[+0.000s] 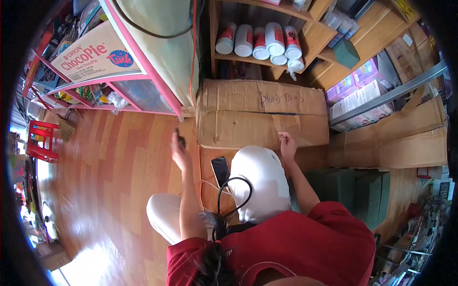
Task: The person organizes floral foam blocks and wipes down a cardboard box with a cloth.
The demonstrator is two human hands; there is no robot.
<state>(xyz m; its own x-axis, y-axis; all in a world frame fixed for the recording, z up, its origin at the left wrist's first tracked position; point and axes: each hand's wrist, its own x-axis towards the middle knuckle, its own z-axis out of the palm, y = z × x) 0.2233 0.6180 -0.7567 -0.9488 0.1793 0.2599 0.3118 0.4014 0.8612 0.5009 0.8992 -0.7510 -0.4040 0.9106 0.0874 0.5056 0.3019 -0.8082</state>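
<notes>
A long cardboard box (224, 131) with handwriting on its top lies on the floor in front of my knees. My left hand (178, 153) is raised to the left of the box, its fingers closed round a small dark object (181, 139) whose kind I cannot make out. At the box's near edge, toward its right side, is my right hand (287, 144). Its fingers are curled together, and whatever they may hold is hidden. A slit or dark seam runs along the box top. Beside my knee lies a phone (220, 170) with a cable.
Wooden shelves (305, 28) with several white-and-red canisters (274, 40) stand behind the box. A pink-framed rack (157, 88) holds a ChocoPie carton (95, 55). Green blocks (369, 190) and a torn cardboard piece (391, 145) sit at right; a red stool (42, 140) stands far left.
</notes>
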